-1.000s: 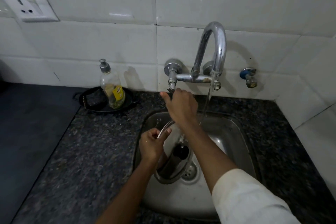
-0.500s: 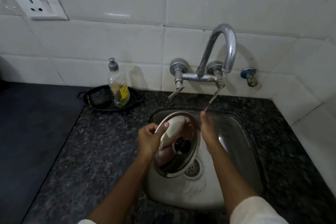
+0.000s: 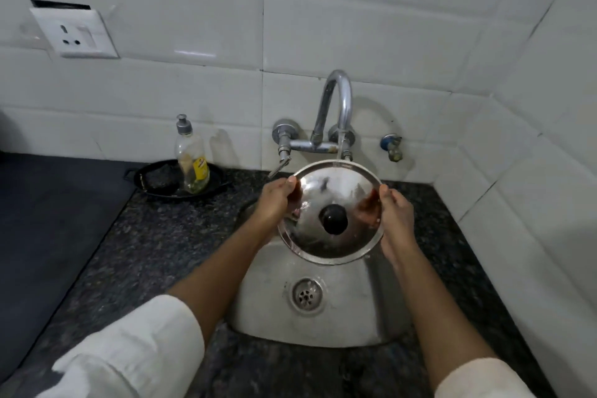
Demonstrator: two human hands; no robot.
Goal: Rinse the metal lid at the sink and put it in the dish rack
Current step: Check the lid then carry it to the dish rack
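A round metal lid [image 3: 336,191] with a black knob [image 3: 334,220] is held over the steel sink [image 3: 323,310], its knob side facing me. My left hand [image 3: 276,200] grips the lid's left rim and my right hand [image 3: 395,213] grips its right rim. A thin stream of water runs from the chrome tap [image 3: 336,107] onto the lid's far edge. No dish rack is in view.
A dish soap bottle [image 3: 192,158] stands in a small black pan [image 3: 174,181] with a dark scrubber, left of the tap on the speckled granite counter [image 3: 155,252]. A small blue-handled valve [image 3: 391,145] and a wall socket [image 3: 74,32] sit on the white tiles.
My right hand left the tap handle and took the lid's right rim. The lid rose from a tilted hold low in the sink to up under the running water.
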